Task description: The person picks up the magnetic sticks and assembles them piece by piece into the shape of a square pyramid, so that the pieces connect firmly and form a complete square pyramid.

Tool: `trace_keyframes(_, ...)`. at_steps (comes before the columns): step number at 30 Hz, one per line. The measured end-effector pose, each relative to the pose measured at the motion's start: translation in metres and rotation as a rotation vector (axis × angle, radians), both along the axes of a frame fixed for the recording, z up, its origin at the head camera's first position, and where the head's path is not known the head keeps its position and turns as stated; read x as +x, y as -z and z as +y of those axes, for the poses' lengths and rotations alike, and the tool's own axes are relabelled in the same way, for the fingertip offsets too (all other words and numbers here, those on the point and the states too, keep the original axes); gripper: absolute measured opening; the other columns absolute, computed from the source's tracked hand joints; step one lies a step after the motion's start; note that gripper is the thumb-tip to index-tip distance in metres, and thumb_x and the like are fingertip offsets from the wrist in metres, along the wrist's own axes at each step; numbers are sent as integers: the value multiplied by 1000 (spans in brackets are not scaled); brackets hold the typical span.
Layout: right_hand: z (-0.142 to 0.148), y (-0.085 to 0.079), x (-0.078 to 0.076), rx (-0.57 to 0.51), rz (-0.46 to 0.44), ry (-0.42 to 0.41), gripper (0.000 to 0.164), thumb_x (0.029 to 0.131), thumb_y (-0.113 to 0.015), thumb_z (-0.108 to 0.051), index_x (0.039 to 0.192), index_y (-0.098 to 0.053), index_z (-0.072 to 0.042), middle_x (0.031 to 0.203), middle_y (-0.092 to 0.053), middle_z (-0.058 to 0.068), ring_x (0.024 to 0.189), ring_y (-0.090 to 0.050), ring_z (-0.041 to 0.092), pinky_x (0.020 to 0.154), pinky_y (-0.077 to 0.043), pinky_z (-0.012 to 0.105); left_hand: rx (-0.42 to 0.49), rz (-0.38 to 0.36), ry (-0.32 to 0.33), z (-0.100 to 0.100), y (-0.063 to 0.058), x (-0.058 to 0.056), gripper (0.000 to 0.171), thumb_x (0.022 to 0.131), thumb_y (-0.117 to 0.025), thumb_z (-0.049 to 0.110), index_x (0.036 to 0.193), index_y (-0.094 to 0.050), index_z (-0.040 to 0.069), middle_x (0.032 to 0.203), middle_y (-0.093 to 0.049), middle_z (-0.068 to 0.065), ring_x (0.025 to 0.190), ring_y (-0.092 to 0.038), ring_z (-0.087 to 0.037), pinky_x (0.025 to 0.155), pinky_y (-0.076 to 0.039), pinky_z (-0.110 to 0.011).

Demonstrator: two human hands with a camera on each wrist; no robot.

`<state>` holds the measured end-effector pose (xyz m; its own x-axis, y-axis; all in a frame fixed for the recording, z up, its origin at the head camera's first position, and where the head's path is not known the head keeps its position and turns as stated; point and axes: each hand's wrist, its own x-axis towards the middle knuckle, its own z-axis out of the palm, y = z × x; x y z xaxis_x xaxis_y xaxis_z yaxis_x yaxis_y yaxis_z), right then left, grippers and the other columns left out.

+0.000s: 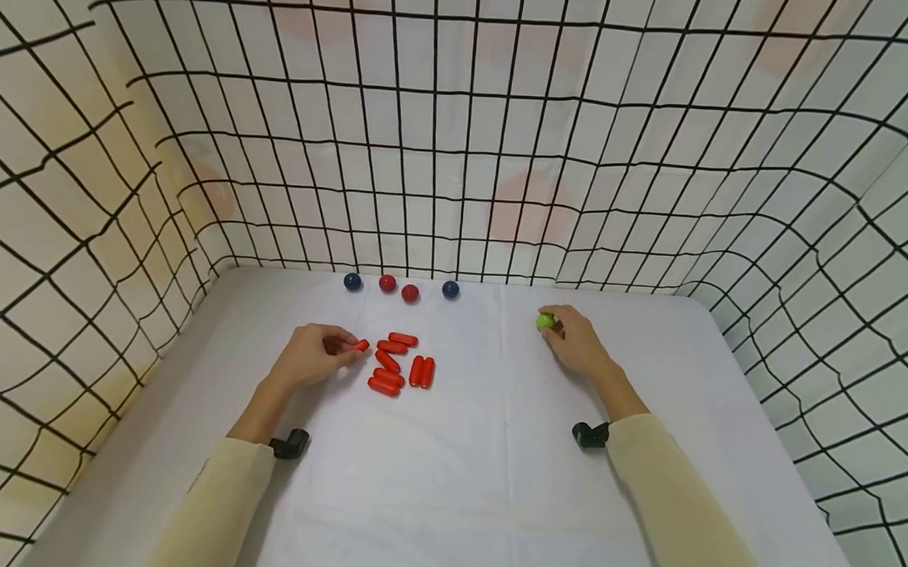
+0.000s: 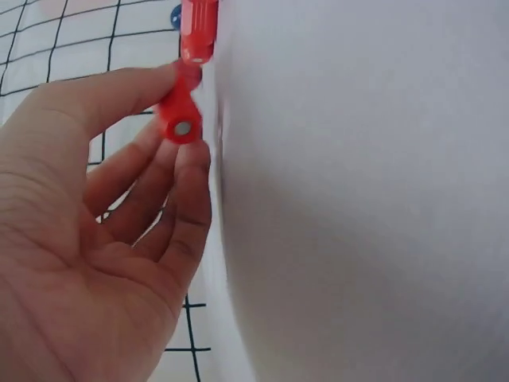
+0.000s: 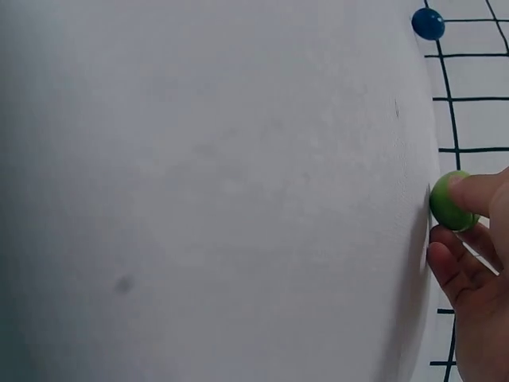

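Between thumb and fingers my left hand (image 1: 312,355) pinches a short red rod (image 1: 361,345). Its near end shows a round silvery spot, like a magnet, on the held rod (image 2: 183,126) in the left wrist view. Just right of that hand lie several loose red rods (image 1: 387,361), with a pair of rods (image 1: 422,372) side by side. Farther right, my right hand (image 1: 575,342) holds a small green ball (image 1: 545,322) at its fingertips, low over or touching the table. The right wrist view shows the thumb against the green ball (image 3: 447,203).
Along the back edge of the white-covered table (image 1: 432,483) stand two dark blue balls, one at left (image 1: 352,282) and one farther right (image 1: 450,290), with two red balls (image 1: 387,284) between. A black wire grid (image 1: 466,150) encloses the back and sides. Each wrist wears a black camera (image 1: 291,444).
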<state>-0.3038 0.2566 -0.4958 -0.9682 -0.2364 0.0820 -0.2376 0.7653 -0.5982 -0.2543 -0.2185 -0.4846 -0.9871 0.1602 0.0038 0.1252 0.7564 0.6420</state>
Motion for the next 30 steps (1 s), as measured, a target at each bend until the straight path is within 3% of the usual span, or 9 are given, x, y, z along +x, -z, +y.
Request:
trace_keyframes(6,2,3,10,-65,9,35,42,102,-64,-14,142,-54,-6,123,-61,16,103,-58,29,90,-50,42,91,88,-3,10,-5,-1,29,94,-76,29,118,-76,13,109,-76,-5,97,-73,-25,88,-61,-42)
trace_keyframes(11,-2,6,16,-123,19,31,40,100,-66,-14,138,-56,-5,126,-61,16,101,-58,27,88,-50,39,159,128,30,22,-2,-6,30,94,-78,26,119,-76,12,111,-77,-6,97,-73,-23,91,-61,-42)
trace_keyframes(18,-7,9,24,-173,30,41,37,97,-71,-16,131,-59,-6,124,-65,14,100,-62,24,85,-52,32,235,83,39,48,-2,-9,30,94,-77,24,122,-75,12,113,-76,-6,105,-72,-24,95,-60,-41)
trace_keyframes(23,-11,9,31,-215,10,48,37,96,-73,-19,128,-59,-8,121,-67,14,100,-65,23,85,-54,31,291,26,68,69,-3,-10,29,94,-77,20,123,-75,16,116,-75,-7,100,-74,-25,86,-63,-38)
trace_keyframes(25,-14,10,32,-222,2,40,38,96,-73,-20,129,-58,-8,123,-67,14,101,-66,24,86,-54,33,288,33,84,77,-3,-10,28,94,-77,21,122,-76,17,113,-75,-5,94,-74,-23,80,-63,-35)
trace_keyframes(30,-22,12,34,-252,-1,38,37,95,-75,-22,127,-61,-10,125,-68,11,100,-67,23,86,-55,34,246,71,107,97,-2,-12,26,93,-79,25,118,-78,22,107,-77,2,94,-69,-17,84,-57,-33)
